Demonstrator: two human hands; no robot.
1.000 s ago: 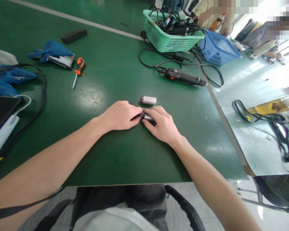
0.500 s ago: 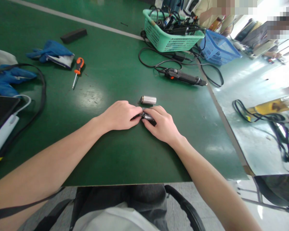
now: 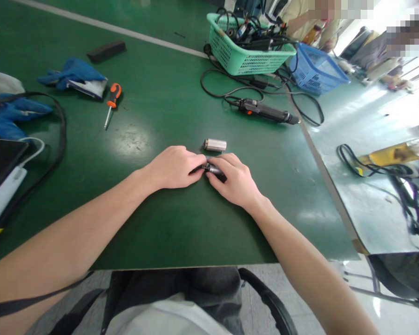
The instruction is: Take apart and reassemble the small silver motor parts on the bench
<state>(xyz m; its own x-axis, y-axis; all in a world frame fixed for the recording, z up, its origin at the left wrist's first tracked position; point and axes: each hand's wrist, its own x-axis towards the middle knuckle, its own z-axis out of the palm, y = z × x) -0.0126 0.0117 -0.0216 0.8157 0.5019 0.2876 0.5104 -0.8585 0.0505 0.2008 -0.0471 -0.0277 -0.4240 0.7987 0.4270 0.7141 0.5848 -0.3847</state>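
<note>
My right hand is closed around a dark, shiny cylindrical part, held low over the green table. Most of that part is hidden under the fingers. My left hand pinches a small black piece right at the left end of the cylinder; the fingers cover much of it, and I cannot tell whether the two are joined. Just beyond the fingertips a silver metal cylinder, like a small motor, lies on its side.
An orange-and-black screwdriver, blue gloves and a dark block lie to the left. Further back are a corded electric screwdriver, a green basket of cables and a blue basket. People are at the far right.
</note>
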